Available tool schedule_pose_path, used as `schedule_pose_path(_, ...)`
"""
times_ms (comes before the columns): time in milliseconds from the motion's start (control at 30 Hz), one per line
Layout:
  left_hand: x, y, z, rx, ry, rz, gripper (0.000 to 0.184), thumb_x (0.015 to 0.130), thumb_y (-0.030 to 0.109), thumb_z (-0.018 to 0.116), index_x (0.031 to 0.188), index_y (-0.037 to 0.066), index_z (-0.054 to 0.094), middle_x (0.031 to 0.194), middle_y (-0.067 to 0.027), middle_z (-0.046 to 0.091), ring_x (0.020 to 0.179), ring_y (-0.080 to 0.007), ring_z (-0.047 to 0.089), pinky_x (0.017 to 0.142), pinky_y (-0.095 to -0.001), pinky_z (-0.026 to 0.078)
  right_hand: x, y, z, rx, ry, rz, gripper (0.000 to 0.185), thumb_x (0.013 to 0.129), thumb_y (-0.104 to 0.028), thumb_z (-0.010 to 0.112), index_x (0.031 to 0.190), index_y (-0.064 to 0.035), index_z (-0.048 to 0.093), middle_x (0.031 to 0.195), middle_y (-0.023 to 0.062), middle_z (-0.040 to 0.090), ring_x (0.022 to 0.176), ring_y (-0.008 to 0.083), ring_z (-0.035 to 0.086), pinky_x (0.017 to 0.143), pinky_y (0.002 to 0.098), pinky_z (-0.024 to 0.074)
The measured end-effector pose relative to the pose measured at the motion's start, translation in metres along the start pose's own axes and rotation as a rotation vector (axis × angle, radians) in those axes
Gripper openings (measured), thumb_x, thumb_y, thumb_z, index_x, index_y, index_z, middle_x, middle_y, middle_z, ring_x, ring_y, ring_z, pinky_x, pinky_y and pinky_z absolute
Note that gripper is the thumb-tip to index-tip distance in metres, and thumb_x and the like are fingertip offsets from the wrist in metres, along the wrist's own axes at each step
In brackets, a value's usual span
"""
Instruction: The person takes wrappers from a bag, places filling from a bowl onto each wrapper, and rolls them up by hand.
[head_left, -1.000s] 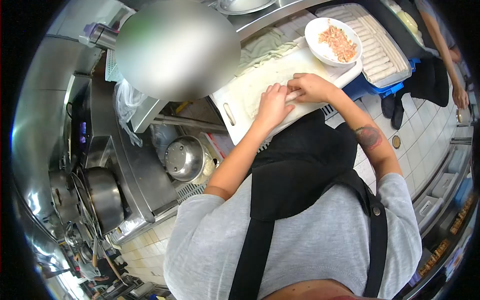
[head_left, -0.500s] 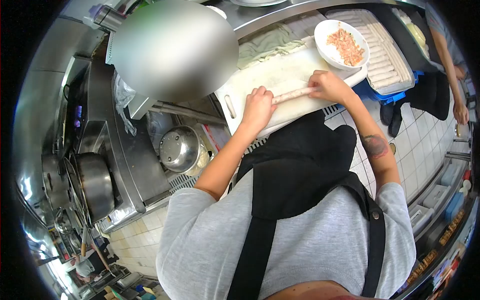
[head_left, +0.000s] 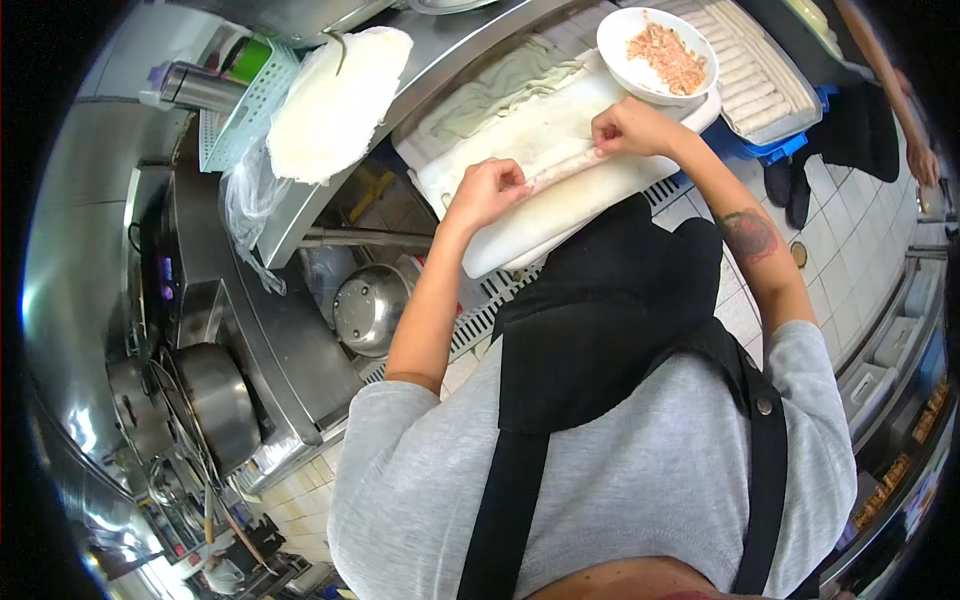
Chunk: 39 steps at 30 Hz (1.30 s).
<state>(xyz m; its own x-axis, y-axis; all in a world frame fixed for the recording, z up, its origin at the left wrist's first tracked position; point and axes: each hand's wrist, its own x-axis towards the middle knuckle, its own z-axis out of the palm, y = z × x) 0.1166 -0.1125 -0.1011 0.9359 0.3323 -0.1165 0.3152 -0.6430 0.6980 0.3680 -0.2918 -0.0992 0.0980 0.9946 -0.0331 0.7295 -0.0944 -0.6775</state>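
A thin, pale filled wrapper roll (head_left: pixel 562 172) lies across the white cutting board (head_left: pixel 590 192), between my hands. At its left end my left hand (head_left: pixel 486 192) is closed, with thumb and fingertips pinched on the wrapper. The other end is under the pinched fingertips of my right hand (head_left: pixel 634 128). A pinkish chopped filling (head_left: pixel 668 58) sits in a white bowl (head_left: pixel 612 48) just beyond my right hand. Further right, a tray (head_left: pixel 800 112) holds finished-looking rolls (head_left: pixel 755 70) in rows.
A crumpled greenish cloth (head_left: pixel 505 85) lies along the board's far side. On the steel counter at left are a stack of thin white wrapper sheets (head_left: pixel 340 110) and a pale green basket (head_left: pixel 235 135). A metal pot (head_left: pixel 370 308) stands below. Another person's arm (head_left: pixel 890 85) shows at far right.
My view has shifted, and the wrapper stack at left now shows where a blur was. My fingers have shifted along the roll; both hands still pinch near its ends.
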Motion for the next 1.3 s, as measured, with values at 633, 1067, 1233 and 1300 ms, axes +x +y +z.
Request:
schedule_pose_path(633, -0.005, 0.035, 0.07, 0.299, 0.473, 0.189, 0.032, 0.075, -0.002, 0.069, 0.107, -0.002, 0.067, 0.103, -0.0167, 0.06, 0.098, -0.0355, 0.058, 0.088, -0.0431, 0.049, 0.011, -0.028, 0.042, -0.227, 0.17, -0.332, 0.023, 0.073, -0.011, 0.073, 0.095, -0.0037, 0.071, 0.091, 0.0101, 0.066, 0.093, 0.0305, 0.064, 0.084, 0.0407, 0.0519)
schedule_pose_path(1067, 0.007, 0.041, 0.065, 0.328, 0.372, 0.196, 0.031, 0.075, 0.002, 0.068, 0.105, -0.004, 0.065, 0.105, -0.0166, 0.058, 0.1, -0.0347, 0.056, 0.087, -0.0446, 0.048, -0.031, 0.021, 0.008, -0.13, 0.242, -0.084, 0.03, 0.073, -0.007, 0.078, 0.102, -0.0011, 0.072, 0.1, 0.0131, 0.067, 0.096, 0.0321, 0.065, 0.087, 0.0393, 0.0519)
schedule_pose_path(1233, 0.031, 0.066, 0.093, 0.3, 0.403, 0.308, 0.041, 0.076, 0.007, 0.072, 0.116, -0.003, 0.064, 0.112, -0.0169, 0.059, 0.105, -0.0349, 0.056, 0.091, -0.0444, 0.047, -0.053, 0.022, 0.016, -0.193, 0.429, 0.038, 0.033, 0.076, -0.009, 0.077, 0.107, -0.001, 0.072, 0.105, 0.0141, 0.066, 0.099, 0.0315, 0.064, 0.087, 0.0378, 0.0512)
schedule_pose_path(1300, 0.042, 0.07, 0.103, 0.317, 0.409, 0.339, 0.041, 0.078, 0.009, 0.07, 0.116, -0.003, 0.063, 0.113, -0.0155, 0.058, 0.108, -0.0334, 0.055, 0.093, -0.0439, 0.046, -0.057, 0.018, 0.023, -0.243, 0.524, 0.121, 0.03, 0.078, -0.012, 0.075, 0.105, -0.0009, 0.072, 0.101, 0.0151, 0.067, 0.094, 0.0324, 0.066, 0.084, 0.0397, 0.0526)
